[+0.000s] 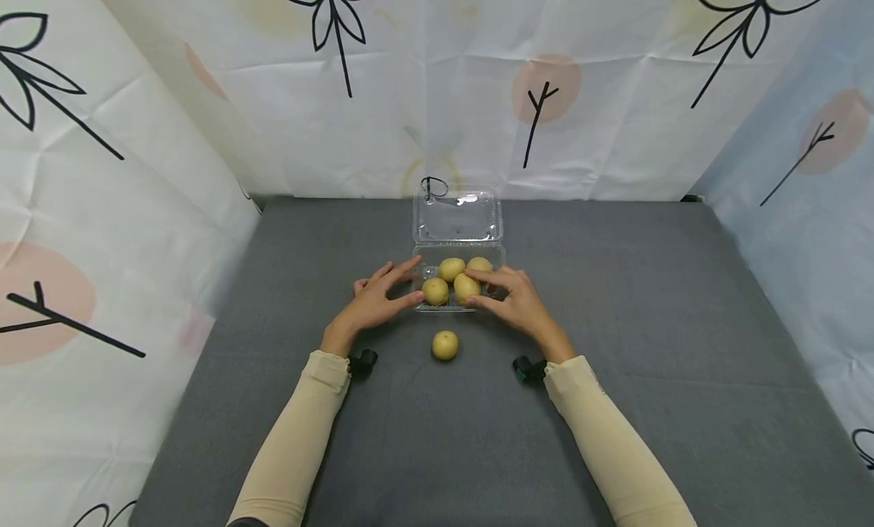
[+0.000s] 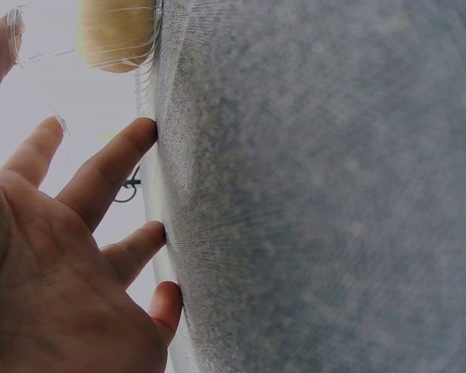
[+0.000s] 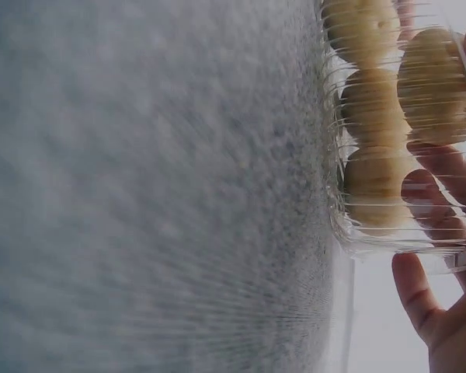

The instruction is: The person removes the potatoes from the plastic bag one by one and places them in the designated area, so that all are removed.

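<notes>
Clear plastic box (image 1: 447, 309) at centre frame on the grey table (image 1: 649, 322), its lid (image 1: 457, 218) tipped back toward the top edge. Your right hand (image 1: 515, 299), at the box's right side, pinches a round yellow fruit (image 1: 467, 287) between thumb and fingers over the lower right of the box; the right wrist view shows it through the clear wall, to the right of a column of three other fruits (image 3: 373, 109). Your left hand (image 1: 378, 299) is at the box's left side, fingers spread, gripping nothing; can't tell whether its thumb touches the nearest fruit. Hands apart, box between them. One loose fruit (image 1: 445, 345) sits on the table, just below the box in the frame. By the look of it, fruit is firm, fairly light, prone to roll, may bruise if squeezed; take it round the widest part, thumb opposite fingers. Box seems thin and springy, likely to skid or dent; steady it low on the side walls.
</notes>
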### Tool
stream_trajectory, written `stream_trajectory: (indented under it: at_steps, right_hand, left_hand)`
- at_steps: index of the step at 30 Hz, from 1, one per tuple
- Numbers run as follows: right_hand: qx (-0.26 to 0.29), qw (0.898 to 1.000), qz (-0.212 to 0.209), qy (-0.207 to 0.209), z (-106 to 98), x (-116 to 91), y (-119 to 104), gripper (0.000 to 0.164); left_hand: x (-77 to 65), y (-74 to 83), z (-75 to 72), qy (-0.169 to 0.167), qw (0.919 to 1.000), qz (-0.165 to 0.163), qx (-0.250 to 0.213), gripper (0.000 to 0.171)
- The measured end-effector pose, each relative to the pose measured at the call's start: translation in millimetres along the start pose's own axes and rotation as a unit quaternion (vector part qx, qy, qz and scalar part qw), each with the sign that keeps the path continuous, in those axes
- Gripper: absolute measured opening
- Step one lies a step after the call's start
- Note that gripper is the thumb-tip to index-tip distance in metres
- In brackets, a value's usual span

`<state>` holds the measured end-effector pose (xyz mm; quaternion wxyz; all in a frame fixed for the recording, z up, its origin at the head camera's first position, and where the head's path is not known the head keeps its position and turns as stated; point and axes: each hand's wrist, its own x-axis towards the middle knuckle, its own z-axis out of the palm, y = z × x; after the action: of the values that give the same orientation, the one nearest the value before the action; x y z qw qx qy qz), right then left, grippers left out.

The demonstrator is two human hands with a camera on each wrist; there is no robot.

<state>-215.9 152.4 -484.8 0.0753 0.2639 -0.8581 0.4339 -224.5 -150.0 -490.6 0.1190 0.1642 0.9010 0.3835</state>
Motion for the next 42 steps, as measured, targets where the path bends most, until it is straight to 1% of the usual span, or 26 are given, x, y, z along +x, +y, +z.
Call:
stream_trajectory:
  at_steps: [3,10,18,26,29,36,42]
  right_hand:
    - [0.005,1.0,0.011,0.007,0,-3,-2,0.052]
    - [0.007,0.999,0.019,0.03,2,-7,-4,0.053]
    - [0.022,0.998,0.009,0.063,3,-12,-8,0.055]
    - [0.054,0.993,0.005,0.105,3,-19,-10,0.054]
    - [0.056,0.992,0.005,0.112,4,-22,-11,0.055]
    - [0.063,0.991,0.027,0.117,5,-32,-18,0.056]
    - [0.066,0.989,0.011,0.128,5,-40,-22,0.056]
  left_hand:
    - [0.1,-1.6,0.2,0.002,1.0,0.002,-0.003,0.073]
    - [-0.1,-3.6,1.4,-0.001,1.0,0.003,-0.004,0.072]
    - [-0.5,-2.7,1.8,-0.002,1.0,0.0,-0.001,0.073]
    - [0.5,-3.4,1.0,0.001,0.9999,0.008,-0.006,0.072]
    - [0.6,-4.1,0.4,0.001,0.9999,0.009,-0.004,0.072]
    - [0.8,-3.0,0.0,-0.002,1.0,0.009,-0.002,0.072]
    - [0.4,-1.6,-0.1,-0.003,1.0,0.007,0.0,0.073]
